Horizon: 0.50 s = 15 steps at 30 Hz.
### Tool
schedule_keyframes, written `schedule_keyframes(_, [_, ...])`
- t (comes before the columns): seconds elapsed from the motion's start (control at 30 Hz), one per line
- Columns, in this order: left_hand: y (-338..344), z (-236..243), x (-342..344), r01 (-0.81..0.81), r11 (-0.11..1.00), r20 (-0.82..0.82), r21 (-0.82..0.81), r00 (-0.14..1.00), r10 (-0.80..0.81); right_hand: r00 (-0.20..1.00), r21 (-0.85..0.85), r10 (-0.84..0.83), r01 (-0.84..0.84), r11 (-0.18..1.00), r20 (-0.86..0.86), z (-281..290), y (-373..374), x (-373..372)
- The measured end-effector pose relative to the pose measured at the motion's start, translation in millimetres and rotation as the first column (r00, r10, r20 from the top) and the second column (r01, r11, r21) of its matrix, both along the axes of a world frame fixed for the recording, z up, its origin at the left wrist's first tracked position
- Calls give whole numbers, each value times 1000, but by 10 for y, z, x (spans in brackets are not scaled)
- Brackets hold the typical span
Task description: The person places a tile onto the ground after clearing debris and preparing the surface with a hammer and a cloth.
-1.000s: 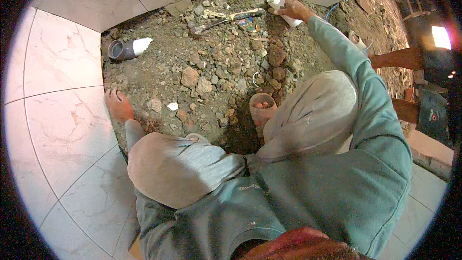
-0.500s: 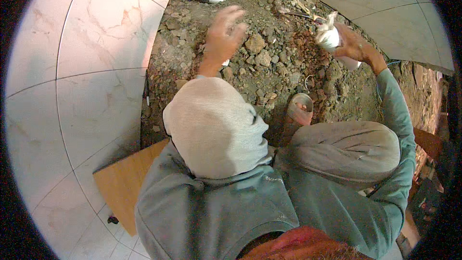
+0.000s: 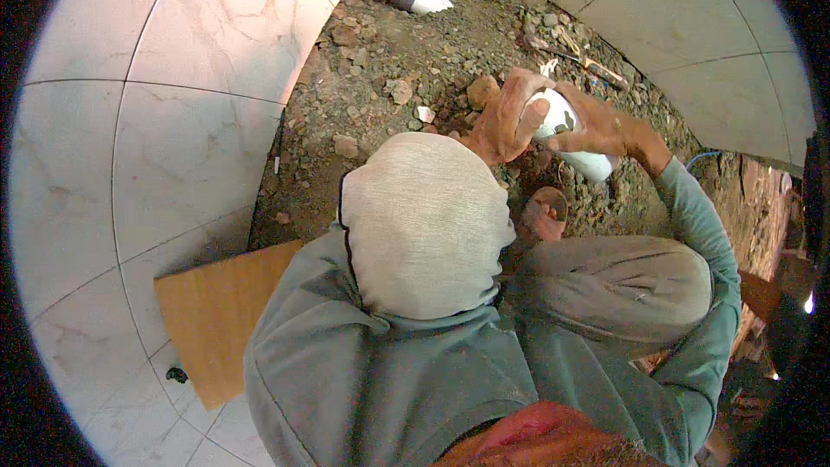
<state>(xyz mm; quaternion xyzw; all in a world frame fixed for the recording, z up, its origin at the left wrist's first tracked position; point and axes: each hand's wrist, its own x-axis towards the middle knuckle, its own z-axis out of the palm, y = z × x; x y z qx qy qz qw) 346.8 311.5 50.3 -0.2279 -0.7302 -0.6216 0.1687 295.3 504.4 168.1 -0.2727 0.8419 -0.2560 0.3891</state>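
Observation:
My left hand point(image 3: 510, 121) and my right hand point(image 3: 605, 130) are wrapped round a white pipe piece point(image 3: 592, 164) in front of my knees, at upper right over the rubble. Fingers of both hide part of it, and dark marks show on its upper end. Just beyond lies a tool with a yellow and black handle point(image 3: 605, 73) among loose stones point(image 3: 398, 91). Farther left, a dark elbow fitting with a white pipe stub point(image 3: 428, 1) rests on the dirt. My foot point(image 3: 545, 216) is below my hands.
Marble-look tiles point(image 3: 190, 156) border the pit on the left and top right, with cut edges. A wooden board point(image 3: 216, 311) lies by my left side. A thin blue tube point(image 3: 705, 156) and a rough earth strip point(image 3: 752, 199) are at the right.
My left hand has come from the left tile edge to grip the white pipe alongside my right, which has drawn it nearer. The view has swung, shifting the pit rightward in frame.

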Motion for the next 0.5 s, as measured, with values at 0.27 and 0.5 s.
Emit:
schedule_keyframes(0.27, [-61, -55, 83, -2, 997, 211, 74, 977, -14, 999, -10, 27, -26, 1000, 43, -12, -17, 29])
schedule_keyframes(0.5, [-63, 16, 4, 64, 998, 201, 13, 977, -65, 996, -39, 31, -28, 999, 81, 90, -63, 137])
